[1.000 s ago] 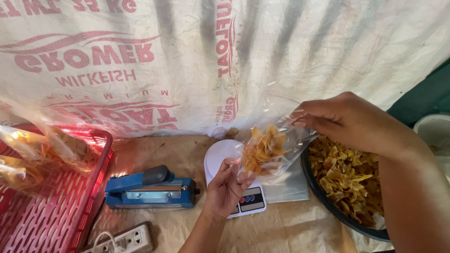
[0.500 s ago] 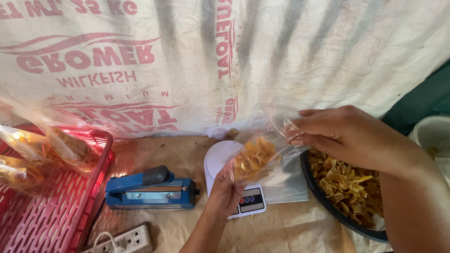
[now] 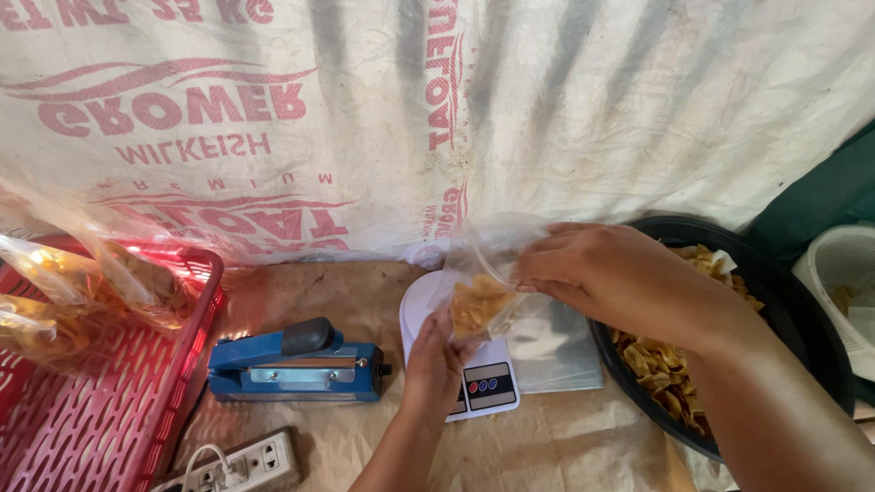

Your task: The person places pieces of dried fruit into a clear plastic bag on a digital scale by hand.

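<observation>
A partly filled clear bag of chips [image 3: 479,301] is clamped by both the left hand [image 3: 435,364] and right hand [image 3: 606,271] over the white kitchen scale [image 3: 458,358]; sealed bags [image 3: 63,291] are stacked in the red basket [image 3: 176,363], and the blue heat sealer [image 3: 293,365] is untouched.

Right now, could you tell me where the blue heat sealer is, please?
In the head view, the blue heat sealer sits left of the white scale, beside the red basket.

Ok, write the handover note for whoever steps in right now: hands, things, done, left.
Left hand: under the clear bag, holding it from below, over the white scale.
Right hand: pinching the bag's top.
Chips fill the bag's bottom; more are in the black basin on the right.
Blue sealer sits left of the scale, unused.
Done: filled bags lie in the red basket.
Left: this bag is unsealed.
</observation>
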